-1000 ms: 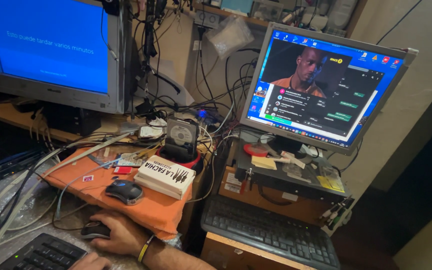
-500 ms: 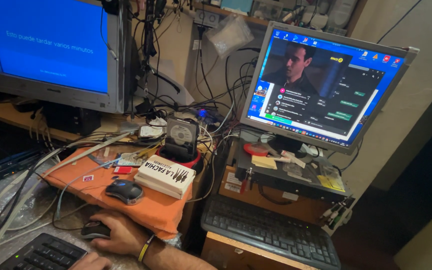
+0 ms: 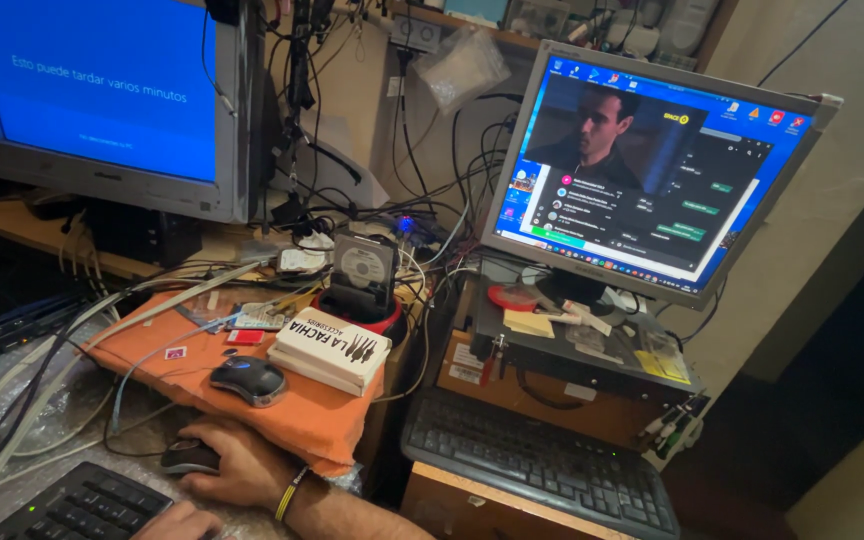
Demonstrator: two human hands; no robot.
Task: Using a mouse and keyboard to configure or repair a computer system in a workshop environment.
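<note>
Resting right hand (image 3: 242,468) cupped over dark mouse (image 3: 190,457), left hand (image 3: 180,521) barely visible, grip unclear, beside keyboard (image 3: 77,507)

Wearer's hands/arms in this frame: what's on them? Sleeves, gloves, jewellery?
Both hands bare, no gloves. The right hand has a bare forearm with no sleeve in view and a thin yellow-and-dark band around the wrist. Only part of the left hand shows at the bottom edge; nothing visible on it.
</note>
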